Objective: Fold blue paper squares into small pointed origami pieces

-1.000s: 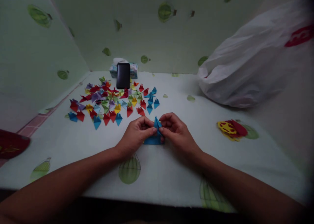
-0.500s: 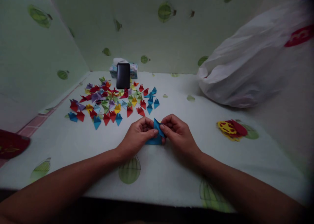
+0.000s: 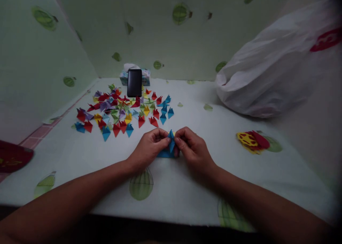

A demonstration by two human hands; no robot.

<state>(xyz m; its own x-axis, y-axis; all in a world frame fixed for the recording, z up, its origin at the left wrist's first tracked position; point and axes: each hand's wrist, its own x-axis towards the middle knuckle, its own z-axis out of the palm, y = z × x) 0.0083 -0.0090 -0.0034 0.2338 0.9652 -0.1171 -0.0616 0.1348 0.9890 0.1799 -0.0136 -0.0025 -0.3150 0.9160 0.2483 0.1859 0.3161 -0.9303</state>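
Between my two hands is a partly folded piece of blue origami paper (image 3: 171, 144), its pointed flap standing up and a flat part lying low toward me. My left hand (image 3: 152, 144) is closed on its left side, thumb pressed against the flap. Thumb and fingertips of my right hand (image 3: 191, 144) pinch the right side. The fingers partly cover the paper, so its full shape is hidden. Beyond my left hand lie many small folded paper figures (image 3: 123, 126) in red, blue, yellow, green and purple.
A dark phone (image 3: 134, 82) leans on a tissue box (image 3: 124, 78) by the back wall. At the right a large white plastic bag (image 3: 256, 76) rests on the table, with yellow and red cutouts (image 3: 249, 140) nearer me. A red object (image 3: 14, 156) sits at the left edge.
The blue flap has been drawn into a narrower upright point between my hands. My right thumb has shifted slightly; the figures stay as they were.
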